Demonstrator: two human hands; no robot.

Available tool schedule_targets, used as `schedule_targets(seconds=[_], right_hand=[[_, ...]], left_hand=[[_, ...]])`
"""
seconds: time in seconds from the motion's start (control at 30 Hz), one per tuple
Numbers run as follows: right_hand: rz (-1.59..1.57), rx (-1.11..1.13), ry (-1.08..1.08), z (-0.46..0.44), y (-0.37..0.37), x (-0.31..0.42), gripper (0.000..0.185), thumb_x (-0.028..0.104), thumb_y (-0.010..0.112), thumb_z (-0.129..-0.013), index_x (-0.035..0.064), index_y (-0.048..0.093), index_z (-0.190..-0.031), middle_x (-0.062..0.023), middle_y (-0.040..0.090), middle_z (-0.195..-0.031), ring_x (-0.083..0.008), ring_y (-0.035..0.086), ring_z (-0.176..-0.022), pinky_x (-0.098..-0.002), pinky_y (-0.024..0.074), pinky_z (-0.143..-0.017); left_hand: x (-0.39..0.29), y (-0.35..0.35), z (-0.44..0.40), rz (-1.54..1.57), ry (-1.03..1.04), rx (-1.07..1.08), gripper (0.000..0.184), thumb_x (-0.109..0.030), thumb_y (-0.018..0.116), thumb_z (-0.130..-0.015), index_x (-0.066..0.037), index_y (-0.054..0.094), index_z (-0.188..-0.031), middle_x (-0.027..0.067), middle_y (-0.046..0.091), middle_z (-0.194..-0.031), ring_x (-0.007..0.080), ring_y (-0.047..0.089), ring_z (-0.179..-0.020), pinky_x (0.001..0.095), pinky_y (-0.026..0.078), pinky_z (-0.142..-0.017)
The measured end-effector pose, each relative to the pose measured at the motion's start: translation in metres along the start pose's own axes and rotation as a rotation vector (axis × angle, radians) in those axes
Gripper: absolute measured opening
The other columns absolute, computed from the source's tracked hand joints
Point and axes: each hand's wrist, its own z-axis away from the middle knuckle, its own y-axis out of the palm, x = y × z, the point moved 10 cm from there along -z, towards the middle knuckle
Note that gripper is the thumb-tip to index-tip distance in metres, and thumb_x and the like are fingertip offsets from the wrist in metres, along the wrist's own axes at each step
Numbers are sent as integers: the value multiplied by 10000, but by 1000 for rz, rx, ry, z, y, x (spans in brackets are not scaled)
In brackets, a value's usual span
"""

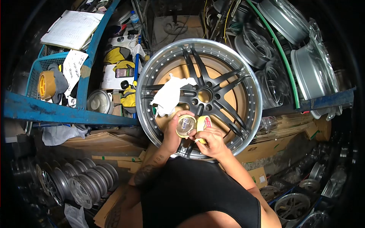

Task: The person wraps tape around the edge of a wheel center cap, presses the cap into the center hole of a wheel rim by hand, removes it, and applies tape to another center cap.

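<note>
My left hand (173,133) is closed around a round, clear-faced thing with a yellow rim (186,126). Blue marks show on its face, but I cannot tell its kind. Close beside it, my right hand (211,142) grips a yellow tape roll (202,126) with red print on its inner side. Both hands are over the near part of a large wheel rim (224,109), with dark spokes and a bright studded lip. A crumpled white cloth (170,95) lies across its left spokes. Brown board shows through the gaps between the spokes.
Blue metal shelf bars (57,110) run along the left. A blue basket (33,78) holds a brown tape roll (46,85); papers (70,29) lie above it. A phone (124,73) and yellow gloves (117,55) lie nearby. Silver wheels (315,72) stand right, more (93,182) lower left.
</note>
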Motion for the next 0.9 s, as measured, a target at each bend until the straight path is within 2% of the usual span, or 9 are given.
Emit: schedule_targets(seconds=[0.07, 0.27, 0.33, 0.4, 0.57, 0.67, 0.77, 0.87, 0.9], right_hand=[[-2, -21, 19, 11, 9, -9, 381, -44, 787, -762, 64, 599, -1076, -72, 761, -906, -274, 721, -688, -362, 562, -619], [-125, -176, 129, 9, -5, -19, 311, -36, 786, -834, 34, 581, -1058, -121, 771, -911, -250, 775, -740, -341, 600, -646], [-243, -324, 294, 7, -13, -29, 368, 7, 802, -887, 26, 510, -1111, -184, 778, -1060, -232, 789, -836, -345, 623, -732], [-62, -337, 360, -6, -21, -32, 420, 33, 822, -880, 33, 492, -1141, -180, 774, -1073, -263, 789, -873, -351, 623, -752], [77, -211, 412, -9, -15, -46, 247, 94, 806, -876, 78, 633, -1051, -144, 745, -890, -337, 759, -773, -394, 609, -681], [213, -121, 232, -6, -8, -39, 307, 88, 776, -860, 96, 607, -1115, -133, 713, -847, -352, 728, -732, -429, 581, -624], [252, -45, 240, -4, -13, -37, 258, 116, 776, -874, 70, 627, -1080, -99, 711, -855, -329, 715, -743, -401, 594, -684], [124, -94, 385, 0, -31, -44, 281, 177, 800, -901, 53, 651, -1105, -149, 749, -992, -340, 752, -863, -379, 611, -760], [52, -137, 421, 3, -43, -45, 293, 174, 801, -909, 51, 666, -1137, -150, 755, -1049, -319, 763, -906, -367, 610, -802]], left_hand=[[1, -2, -1, -113, 34, -39, 546, -457, 249, -1115, -38, 566, -1264, 72, 668, -1004, 119, 637, -831, 262, 506, -639], [15, -7, 0, 110, -129, -100, 547, -443, 221, -1121, -41, 574, -1232, 75, 654, -929, 159, 622, -661, 263, 476, -543], [18, -5, -1, 103, -153, -101, 546, -450, 217, -1124, -45, 566, -1236, 74, 652, -921, 157, 615, -639, 259, 463, -527], [22, 0, -1, 90, -156, -41, 544, -457, 213, -1127, -51, 558, -1240, 71, 650, -914, 145, 612, -635, 255, 458, -524], [42, -2, 3, -34, -276, -4, 543, -480, 217, -1133, -61, 543, -1242, 100, 658, -871, 200, 636, -623, 293, 461, -512], [40, 3, 2, -145, -264, 41, 577, -531, 218, -1117, -64, 517, -1276, 60, 648, -832, 140, 608, -582, 242, 436, -465], [48, 4, 8, -145, -386, -24, 557, -523, 215, -1115, -90, 529, -1269, 59, 650, -855, 164, 615, -627, 284, 449, -514], [53, 4, 9, -41, -390, 6, 538, -502, 228, -1115, -92, 549, -1250, 67, 650, -870, 178, 610, -644, 303, 448, -528], [48, 7, 9, -23, -383, -58, 552, -488, 259, -1108, -78, 627, -1145, 71, 675, -824, 181, 613, -586, 298, 431, -499]])
